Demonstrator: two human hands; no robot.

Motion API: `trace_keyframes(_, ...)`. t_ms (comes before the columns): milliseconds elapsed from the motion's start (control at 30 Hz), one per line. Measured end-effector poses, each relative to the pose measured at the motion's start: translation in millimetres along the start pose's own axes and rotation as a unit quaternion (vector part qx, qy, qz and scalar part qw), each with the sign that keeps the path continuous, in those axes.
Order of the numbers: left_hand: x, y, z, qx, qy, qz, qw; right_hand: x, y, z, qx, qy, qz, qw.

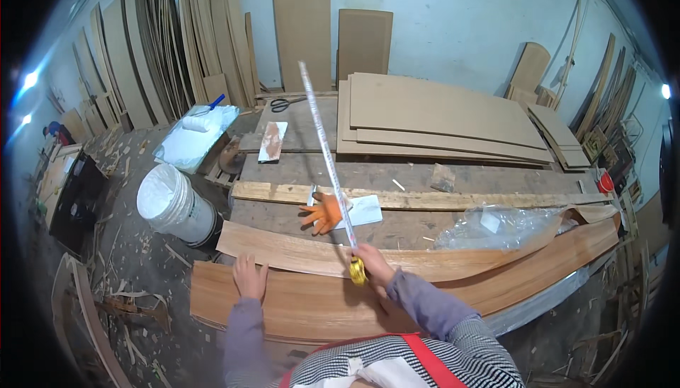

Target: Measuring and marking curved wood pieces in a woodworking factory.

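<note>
My right hand (373,263) grips a yellow tape measure (358,271) near the middle of the bench's front side. Its pale blade (327,151) extends out over the bench, away from me, with the far end in the air. Flat on the wood at the left, my left hand (249,277) has its fingers stretched out. Under it lies a stack of reddish-brown veneer strips (297,308), with another long strip (283,248) just beyond. An orange work glove (324,213) rests past the strips, partly crossed by the blade.
A long wooden batten (460,200) runs across the bench. Brown boards (446,115) are stacked behind it, with scissors (287,103) to their left. Clear plastic wrap (496,229) lies at the right. A white bucket (177,207) and a paint roller (196,124) stand left.
</note>
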State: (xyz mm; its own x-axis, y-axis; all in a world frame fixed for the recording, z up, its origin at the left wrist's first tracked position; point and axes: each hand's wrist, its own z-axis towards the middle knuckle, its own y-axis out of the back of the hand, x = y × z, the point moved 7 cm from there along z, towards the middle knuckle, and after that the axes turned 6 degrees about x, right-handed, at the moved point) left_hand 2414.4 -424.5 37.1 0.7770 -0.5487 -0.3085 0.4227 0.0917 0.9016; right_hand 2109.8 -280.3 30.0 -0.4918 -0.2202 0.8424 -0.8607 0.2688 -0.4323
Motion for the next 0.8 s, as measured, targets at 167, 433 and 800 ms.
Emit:
trace_keyframes(167,18,-2,-26,0.009,0.037,0.043,0.998,37,-10,107,-0.042,-0.001,0.072,0.997)
trace_keyframes(433,16,0,-19,0.029,0.05,0.037,0.998,28,21,220,-0.052,-0.047,0.186,0.98)
trace_keyframes(800,16,-3,-16,0.027,0.045,0.037,0.998,11,43,228,-0.056,-0.055,0.202,0.976)
